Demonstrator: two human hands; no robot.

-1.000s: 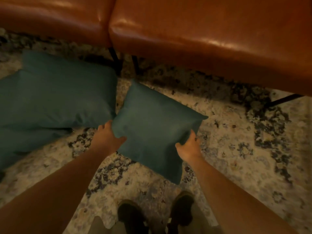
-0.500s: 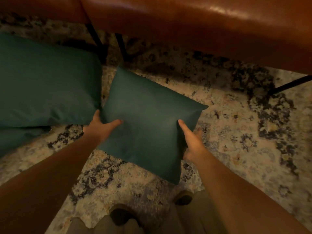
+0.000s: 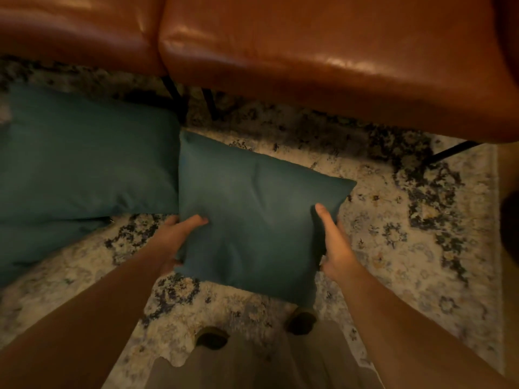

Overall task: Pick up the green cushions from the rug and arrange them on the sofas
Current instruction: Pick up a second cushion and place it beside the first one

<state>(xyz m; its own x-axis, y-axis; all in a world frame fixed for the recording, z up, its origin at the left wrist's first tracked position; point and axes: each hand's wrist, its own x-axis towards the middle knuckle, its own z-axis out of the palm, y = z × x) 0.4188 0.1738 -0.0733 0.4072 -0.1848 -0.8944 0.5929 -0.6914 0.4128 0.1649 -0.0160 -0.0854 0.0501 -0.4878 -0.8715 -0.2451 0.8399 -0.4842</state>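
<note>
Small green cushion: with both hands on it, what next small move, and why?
Probably raise the small green cushion toward the brown sofa seat: the left hand and right hand grip its opposite edges, thumbs on top, and the seat lies just beyond it.

Wearer, as I see them through the head camera. Both forearms are bare up to the left hand (image 3: 179, 238) and right hand (image 3: 337, 248). The legs are in pale beige trousers (image 3: 252, 366). Past the hems show the rounded toes of a dark left shoe (image 3: 211, 336) and right shoe (image 3: 302, 321), their detail lost in dim light.
</note>
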